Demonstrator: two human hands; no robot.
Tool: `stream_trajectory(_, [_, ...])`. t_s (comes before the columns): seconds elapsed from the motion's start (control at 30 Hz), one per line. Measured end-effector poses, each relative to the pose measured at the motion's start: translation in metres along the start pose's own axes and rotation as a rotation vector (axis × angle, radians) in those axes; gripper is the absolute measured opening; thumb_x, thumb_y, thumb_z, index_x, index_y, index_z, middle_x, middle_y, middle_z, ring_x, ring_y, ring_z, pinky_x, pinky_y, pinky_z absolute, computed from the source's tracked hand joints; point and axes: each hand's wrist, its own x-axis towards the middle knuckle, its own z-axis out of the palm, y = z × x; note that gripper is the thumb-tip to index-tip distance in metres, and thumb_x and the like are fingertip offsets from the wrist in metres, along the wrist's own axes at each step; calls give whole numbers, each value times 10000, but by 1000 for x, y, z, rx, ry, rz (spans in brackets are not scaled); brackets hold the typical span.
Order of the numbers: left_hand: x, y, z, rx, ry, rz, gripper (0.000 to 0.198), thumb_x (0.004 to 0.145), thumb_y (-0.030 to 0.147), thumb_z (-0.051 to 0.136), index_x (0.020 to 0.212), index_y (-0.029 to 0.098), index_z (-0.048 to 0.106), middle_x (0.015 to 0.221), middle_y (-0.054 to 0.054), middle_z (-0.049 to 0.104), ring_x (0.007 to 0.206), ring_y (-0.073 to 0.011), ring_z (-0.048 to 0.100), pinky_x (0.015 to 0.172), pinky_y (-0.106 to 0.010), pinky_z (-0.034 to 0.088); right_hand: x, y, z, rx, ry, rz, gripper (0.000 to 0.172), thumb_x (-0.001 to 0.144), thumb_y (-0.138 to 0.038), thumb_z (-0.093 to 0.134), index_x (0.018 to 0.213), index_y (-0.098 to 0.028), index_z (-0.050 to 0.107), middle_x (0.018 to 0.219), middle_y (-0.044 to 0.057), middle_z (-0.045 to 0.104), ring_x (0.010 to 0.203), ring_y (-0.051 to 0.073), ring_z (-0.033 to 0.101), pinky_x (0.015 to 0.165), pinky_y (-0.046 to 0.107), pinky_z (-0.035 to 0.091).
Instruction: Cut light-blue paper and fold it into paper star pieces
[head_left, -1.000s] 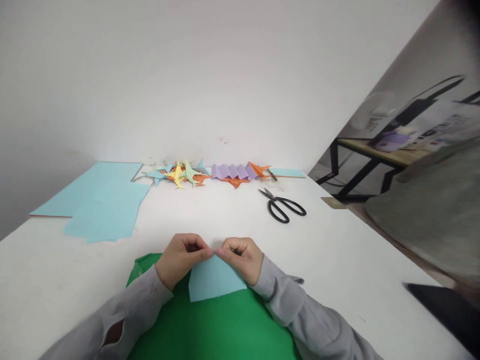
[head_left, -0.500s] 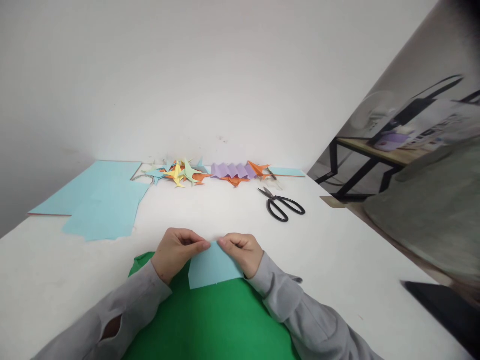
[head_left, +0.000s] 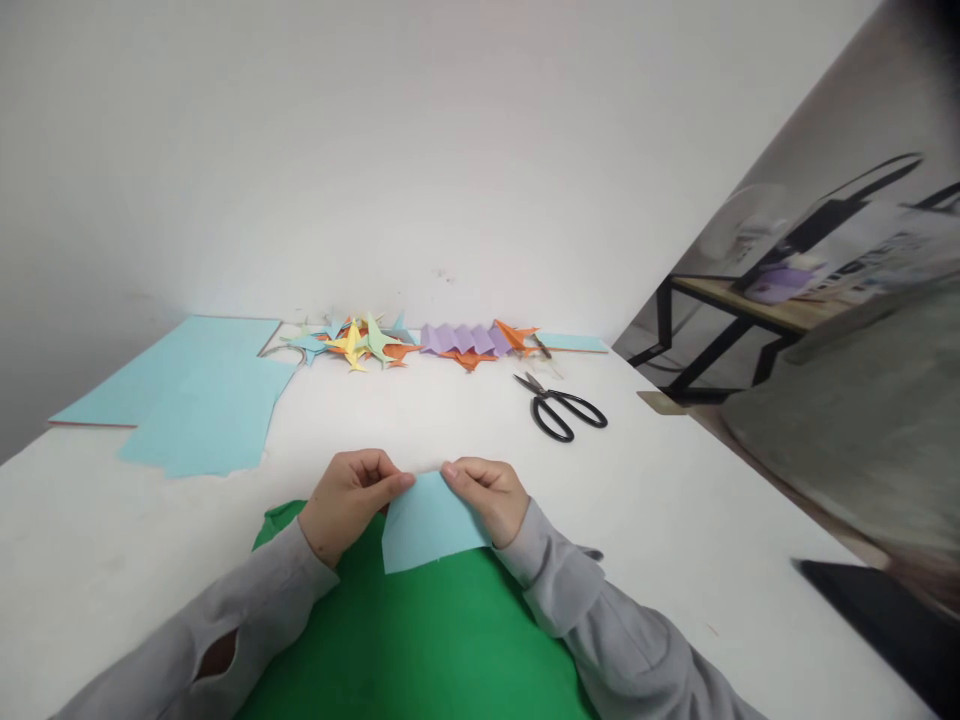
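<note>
The left hand and right hand face each other, close but apart; both pinch — thumbs laid along curled fingers; the left forearm and right forearm — grey-sleeved — slant inward from the lower edge.

A plain white wall is seen across most of the view, marked low down near the middle by a few small dark specks. Toward the left it is shaded grey; on the right it is cut off by a slanting edge. The lower part is filled by a white table, pushed up to the wall. Beyond the slant, a wooden tabletop is carried on an angular black frame, with what may be a greyer wall behind, blurred there. The room is softly lit.
</note>
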Motion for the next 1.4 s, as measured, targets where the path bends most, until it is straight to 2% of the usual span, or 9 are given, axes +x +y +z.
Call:
stream_trajectory(0.2, [0,-3,-1,45,60,63,343,622,368,701,512,159,452,413,79,420,408,-47,342,419,-188,251,-1,-1,2,-22,24,-20,468,613,-598,618,512,-146,553,455,-43,352,468,82,293,432,233,228])
stream_trajectory(0.4, [-1,-3,-1,122,24,55,340,690,426,630,552,172,452,412,79,419,388,-58,376,404,-193,277,-1,-2,1,-40,41,-57,448,646,-572,606,507,-150,543,462,-41,348,478,84,296,440,238,230])
stream_trajectory(0.5, [-1,1,0,164,-19,18,354,679,465,622,546,169,481,381,90,367,352,-48,321,370,-191,229,0,0,1,-44,59,-62,444,646,-574,605,514,-152,553,459,-41,353,475,84,298,434,236,235])
stream_trajectory(0.6, [-1,3,-1,161,-76,33,343,640,450,657,528,159,514,406,81,384,379,-42,306,373,-188,215,2,0,0,-41,84,-61,445,627,-578,617,504,-155,557,454,-41,353,468,83,299,428,233,244])
stream_trajectory(0.77, [0,5,-6,225,-76,33,282,618,403,677,537,153,575,389,68,419,359,-49,320,354,-194,205,5,0,-4,8,173,-37,474,590,-609,623,490,-159,516,465,-45,314,467,80,264,422,240,215])
stream_trajectory(0.97, [-1,5,-3,295,-45,69,403,694,485,571,472,184,422,368,78,323,362,-52,272,366,-200,203,4,-3,-5,17,213,-45,494,580,-621,625,461,-173,453,462,-52,273,460,75,232,411,241,191])
stream_trajectory(1.1, [-1,2,-4,341,-48,88,472,716,514,542,433,183,359,389,70,302,386,-51,251,380,-207,203,4,-5,-8,8,178,-25,492,608,-609,618,464,-175,439,462,-54,281,450,71,239,406,238,185])
stream_trajectory(1.27, [-1,-2,-4,220,-49,74,325,726,473,567,616,170,536,472,59,438,428,-75,393,417,-205,295,1,-6,-4,-9,-22,55,487,593,-600,636,441,-164,480,420,-57,321,421,69,278,396,233,200])
stream_trajectory(1.4, [-2,-2,-1,185,-92,90,254,691,387,623,627,141,620,554,21,534,534,-93,440,506,-221,347,-3,-6,3,17,11,10,408,611,-521,667,477,-151,558,423,-55,399,428,65,317,416,225,252])
